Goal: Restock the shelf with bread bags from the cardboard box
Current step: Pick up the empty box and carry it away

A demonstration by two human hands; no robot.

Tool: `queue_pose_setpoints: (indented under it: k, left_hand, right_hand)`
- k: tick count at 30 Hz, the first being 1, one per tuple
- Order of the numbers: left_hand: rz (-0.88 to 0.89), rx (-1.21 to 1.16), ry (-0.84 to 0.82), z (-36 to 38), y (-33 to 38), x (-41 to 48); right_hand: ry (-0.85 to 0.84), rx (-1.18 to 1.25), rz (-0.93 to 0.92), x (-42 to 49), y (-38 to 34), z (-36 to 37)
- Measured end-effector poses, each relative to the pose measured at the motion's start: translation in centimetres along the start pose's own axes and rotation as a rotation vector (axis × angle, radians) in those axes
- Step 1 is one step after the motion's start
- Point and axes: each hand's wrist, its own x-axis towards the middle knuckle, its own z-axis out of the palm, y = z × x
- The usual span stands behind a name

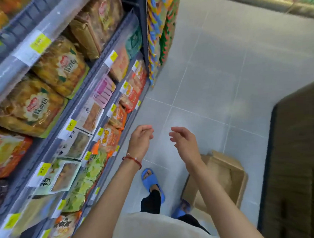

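From the head camera, both hands are empty and held out over the tiled floor (213,66), between the shelf (87,86) on the person's left and the cardboard box (227,178) on the floor by the right foot. The next step looks like a reach down to the box. To do it well, the person should turn right, bend at the knees and lift a bag by its sides with both hands, so the loaf is not squashed. It then goes onto the shelf with the label facing out, like the bread bags (60,65) already lined up there. The box's inside is blurred and partly hidden by the right forearm, so it may hold only brown paper; I cannot tell.

The left hand (141,139), with a red bracelet (132,159) at the wrist, hangs with its fingers loosely curled, gripping nothing. The right hand (185,142) is raised to about the same level, with its fingers relaxed, slightly spread and pointing towards the left hand. The two are near but apart.
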Motion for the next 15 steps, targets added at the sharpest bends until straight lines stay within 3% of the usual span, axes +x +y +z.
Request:
queue_pose_setpoints:
  k: [10, 15]
  left_hand:
    - [-0.003, 0.214, -0.269, 14.9, -8.6, -10.9]
    - [-0.047, 0.276, -0.364, 21.2, -12.6, -15.9]
  right_hand:
    - [0.286, 0.231, 0.137, -9.3, 12.8, -16.0]
    - [0.394, 0.207, 0.203, -12.6, 18.2, -23.8]
